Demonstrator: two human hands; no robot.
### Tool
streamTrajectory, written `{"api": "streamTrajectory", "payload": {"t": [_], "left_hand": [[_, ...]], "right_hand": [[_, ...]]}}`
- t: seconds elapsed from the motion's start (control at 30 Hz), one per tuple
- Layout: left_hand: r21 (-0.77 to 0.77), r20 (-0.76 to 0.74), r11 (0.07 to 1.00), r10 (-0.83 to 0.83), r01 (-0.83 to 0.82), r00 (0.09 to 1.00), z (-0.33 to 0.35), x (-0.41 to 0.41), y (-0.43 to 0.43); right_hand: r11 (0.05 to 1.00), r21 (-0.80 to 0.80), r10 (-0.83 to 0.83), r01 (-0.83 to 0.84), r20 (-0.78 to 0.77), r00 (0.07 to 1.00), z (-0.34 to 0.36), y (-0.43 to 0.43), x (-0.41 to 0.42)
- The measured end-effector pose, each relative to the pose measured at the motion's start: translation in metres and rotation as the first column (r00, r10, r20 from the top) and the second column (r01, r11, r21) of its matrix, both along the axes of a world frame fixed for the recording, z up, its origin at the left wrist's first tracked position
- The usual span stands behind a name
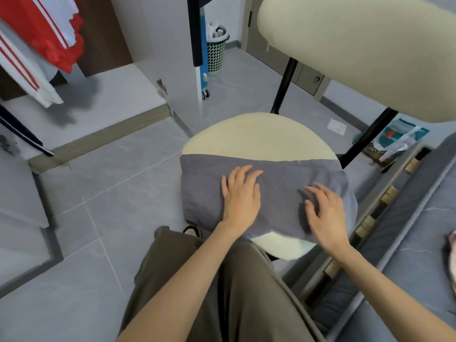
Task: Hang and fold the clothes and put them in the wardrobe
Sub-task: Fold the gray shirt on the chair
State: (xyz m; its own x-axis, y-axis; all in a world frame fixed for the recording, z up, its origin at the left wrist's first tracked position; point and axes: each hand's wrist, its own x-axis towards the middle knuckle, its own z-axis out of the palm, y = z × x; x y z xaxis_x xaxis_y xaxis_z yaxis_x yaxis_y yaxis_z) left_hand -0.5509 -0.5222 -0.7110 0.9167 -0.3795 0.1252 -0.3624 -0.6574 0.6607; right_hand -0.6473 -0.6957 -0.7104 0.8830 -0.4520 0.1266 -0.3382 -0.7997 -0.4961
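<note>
Both hands lie flat, fingers spread, gripping nothing: left hand (241,193) and right hand (327,211) press a folded grey garment (283,183) on a cream chair seat (256,137).

No legible text, labels, brands or numbers anywhere in view.

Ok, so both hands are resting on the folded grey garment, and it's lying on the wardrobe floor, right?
Not quite. The head view shows the left hand and right hand resting on the folded grey garment, but it lies on the cream chair seat, not the wardrobe floor.
</note>
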Motion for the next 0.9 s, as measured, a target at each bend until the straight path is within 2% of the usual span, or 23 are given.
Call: {"api": "streamTrajectory", "payload": {"t": [0.07,0.17,0.2,0.27,0.33,0.4,0.43,0.47,0.53,0.6,0.63,0.67,0.73,0.77,0.83,0.9], "left_hand": [[0.065,-0.104,0.993,-0.094,0.101,0.99,-0.003,-0.011,-0.024],[0.221,-0.15,0.96,-0.143,0.174,0.978,-0.015,-0.023,-0.05],[0.281,-0.154,0.945,-0.128,0.168,0.98,-0.021,-0.025,-0.055],[0.365,-0.132,0.923,-0.078,0.122,0.988,-0.031,-0.026,-0.06],[0.39,-0.115,0.917,-0.041,0.083,0.993,-0.037,-0.025,-0.062],[0.398,-0.113,0.914,-0.032,0.075,0.993,-0.04,-0.023,-0.062],[0.398,-0.114,0.914,-0.031,0.074,0.993,-0.04,-0.023,-0.062],[0.398,-0.117,0.915,-0.028,0.073,0.993,-0.041,-0.022,-0.061],[0.392,-0.117,0.918,-0.02,0.064,0.993,-0.039,-0.022,-0.06],[0.371,-0.112,0.928,0.014,0.028,0.994,-0.037,-0.024,-0.059],[0.363,-0.099,0.932,0.046,-0.007,0.994,-0.037,-0.026,-0.058],[0.366,-0.076,0.929,0.082,-0.049,0.994,-0.036,-0.028,-0.056],[0.42,-0.029,0.9,0.14,-0.115,0.99,-0.037,-0.031,-0.052],[0.46,-0.021,0.879,0.154,-0.127,0.988,-0.037,-0.031,-0.05],[0.514,-0.025,0.849,0.158,-0.123,0.987,-0.036,-0.03,-0.05],[0.541,-0.036,0.834,0.152,-0.109,0.988,-0.034,-0.03,-0.052]], "right_hand": [[0.975,0.072,-0.208,0.209,-0.026,0.978,-0.002,-0.018,-0.017],[0.815,0.359,-0.422,0.455,-0.17,0.89,-0.005,-0.044,-0.037],[0.728,0.481,-0.439,0.488,-0.219,0.871,-0.008,-0.049,-0.041],[0.469,0.714,-0.47,0.52,-0.297,0.831,-0.012,-0.052,-0.044],[0.264,0.806,-0.435,0.529,-0.39,0.811,-0.017,-0.049,-0.042],[0.12,0.858,-0.394,0.499,-0.42,0.818,-0.02,-0.046,-0.038],[0.111,0.871,-0.41,0.478,-0.398,0.821,-0.022,-0.046,-0.035],[0.177,0.867,-0.447,0.467,-0.352,0.822,-0.023,-0.045,-0.034],[0.468,0.759,-0.515,0.453,-0.182,0.838,-0.02,-0.047,-0.032],[0.744,0.585,-0.478,0.323,0.129,0.869,-0.005,-0.054,-0.03],[0.828,0.497,-0.423,0.26,0.247,0.872,0.005,-0.058,-0.029],[0.871,0.434,-0.389,0.229,0.327,0.861,0.012,-0.062,-0.027],[0.867,0.423,-0.417,0.264,0.326,0.848,0.013,-0.072,-0.023],[0.837,0.446,-0.455,0.316,0.247,0.855,0.007,-0.076,-0.023],[0.772,0.46,-0.475,0.439,-0.043,0.879,-0.009,-0.084,-0.026],[0.801,0.348,-0.412,0.486,-0.267,0.871,-0.018,-0.09,-0.029]]}}
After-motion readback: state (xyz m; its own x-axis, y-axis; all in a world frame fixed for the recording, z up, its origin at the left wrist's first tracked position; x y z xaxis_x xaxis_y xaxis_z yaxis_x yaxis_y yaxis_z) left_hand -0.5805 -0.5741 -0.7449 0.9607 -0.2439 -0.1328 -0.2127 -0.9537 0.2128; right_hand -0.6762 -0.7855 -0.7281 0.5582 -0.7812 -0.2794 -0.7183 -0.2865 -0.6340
